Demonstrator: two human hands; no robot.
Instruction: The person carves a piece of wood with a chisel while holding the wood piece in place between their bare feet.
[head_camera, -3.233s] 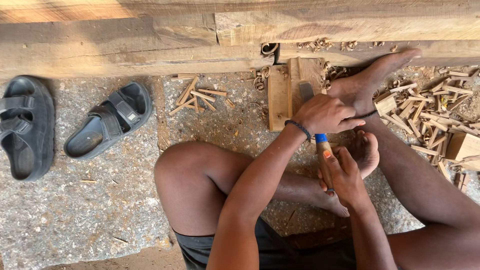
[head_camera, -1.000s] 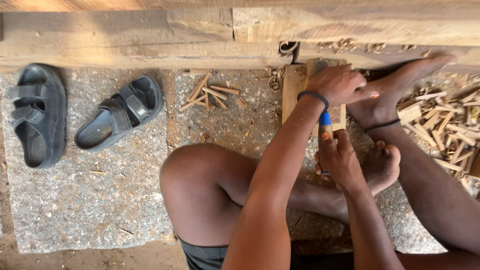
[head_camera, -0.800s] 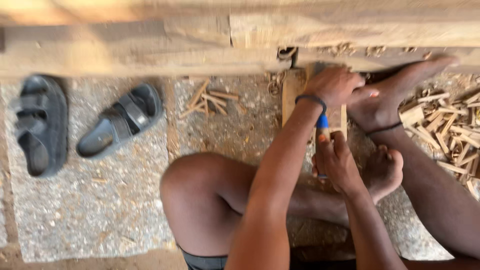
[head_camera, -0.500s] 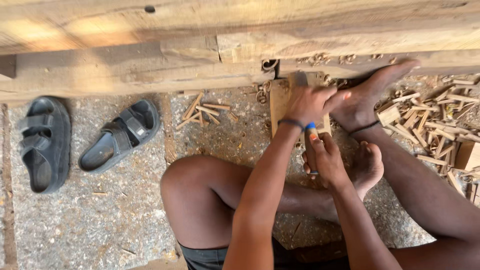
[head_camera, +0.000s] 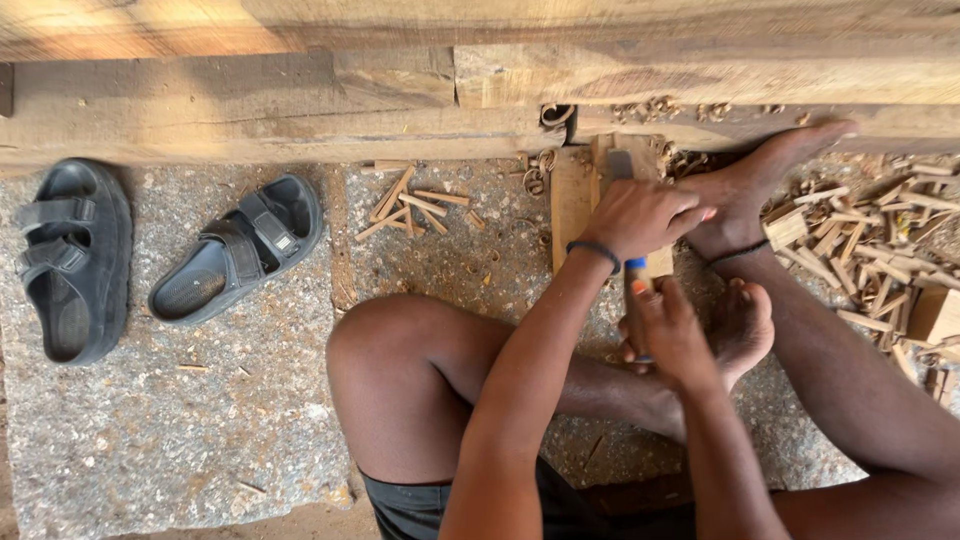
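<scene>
I sit on the ground with a flat wooden piece (head_camera: 571, 205) lying in front of me, its far end against a big timber beam (head_camera: 300, 110). My left hand (head_camera: 640, 215), with a dark wristband, presses down on the metal blade (head_camera: 618, 163) of a chisel that lies on the wood. My right hand (head_camera: 668, 330) is closed around the chisel's handle, which has a blue band (head_camera: 636, 263). One bare foot (head_camera: 770, 170) rests beside the wood at the right. The other foot (head_camera: 742, 330) lies right behind my right hand.
Two dark sandals (head_camera: 235, 250) (head_camera: 65, 255) lie on the stone slab (head_camera: 150, 430) to the left. Small wood sticks (head_camera: 410, 205) sit left of the workpiece. A heap of wood offcuts and chips (head_camera: 870, 250) covers the ground at the right. Curled shavings (head_camera: 645, 108) lie on the beam.
Both hands stayed on the chisel. They moved a little forward along the wood toward the beam, and the view shifted slightly.
</scene>
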